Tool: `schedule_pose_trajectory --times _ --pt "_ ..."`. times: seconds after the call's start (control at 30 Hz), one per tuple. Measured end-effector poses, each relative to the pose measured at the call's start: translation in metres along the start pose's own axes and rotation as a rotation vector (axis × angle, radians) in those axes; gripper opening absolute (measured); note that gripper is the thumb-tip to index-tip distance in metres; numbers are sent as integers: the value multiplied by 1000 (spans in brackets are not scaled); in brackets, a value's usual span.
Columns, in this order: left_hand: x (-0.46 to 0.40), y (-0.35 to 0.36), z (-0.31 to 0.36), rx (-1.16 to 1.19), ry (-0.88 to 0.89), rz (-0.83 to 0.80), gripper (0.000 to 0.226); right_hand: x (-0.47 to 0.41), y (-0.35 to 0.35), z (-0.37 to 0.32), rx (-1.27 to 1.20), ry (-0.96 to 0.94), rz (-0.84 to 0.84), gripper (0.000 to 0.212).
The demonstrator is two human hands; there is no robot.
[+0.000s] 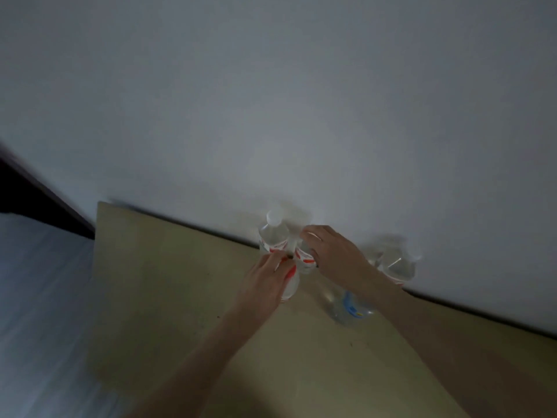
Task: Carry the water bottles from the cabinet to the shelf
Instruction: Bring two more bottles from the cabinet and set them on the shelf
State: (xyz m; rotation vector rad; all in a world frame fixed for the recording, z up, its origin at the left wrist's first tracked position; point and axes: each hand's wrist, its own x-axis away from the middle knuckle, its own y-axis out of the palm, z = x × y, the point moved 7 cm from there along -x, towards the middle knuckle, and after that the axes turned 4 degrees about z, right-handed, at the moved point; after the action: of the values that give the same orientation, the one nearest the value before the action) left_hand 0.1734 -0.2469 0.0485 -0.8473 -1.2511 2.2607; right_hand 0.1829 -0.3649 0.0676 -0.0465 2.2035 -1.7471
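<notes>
Clear water bottles with red-and-white labels stand on a pale wooden top [168,285] against the white wall. One bottle with a white cap [273,233] stands upright at the back. My left hand [265,285] grips a red-labelled bottle [291,282] just in front of it. My right hand [331,254] curls around another red-labelled bottle [305,257] beside it, covering its top. Behind my right forearm a blue-labelled bottle [351,307] stands, and a further red-labelled bottle [396,265] stands by the wall. The picture is blurred.
The wooden top ends at a left edge [98,267]; below it lies a grey-blue floor [42,297]. A dark frame or doorway [27,191] is at the far left. The white wall [271,101] fills the upper view.
</notes>
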Motion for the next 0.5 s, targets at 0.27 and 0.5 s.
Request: schedule_pose_trajectory --times 0.27,0.5 --pt "12 -10 -31 140 -142 46 20 -56 37 -10 -121 26 -208 56" --pt "28 -9 -35 178 -191 52 21 -77 45 -12 -143 69 -230 47"
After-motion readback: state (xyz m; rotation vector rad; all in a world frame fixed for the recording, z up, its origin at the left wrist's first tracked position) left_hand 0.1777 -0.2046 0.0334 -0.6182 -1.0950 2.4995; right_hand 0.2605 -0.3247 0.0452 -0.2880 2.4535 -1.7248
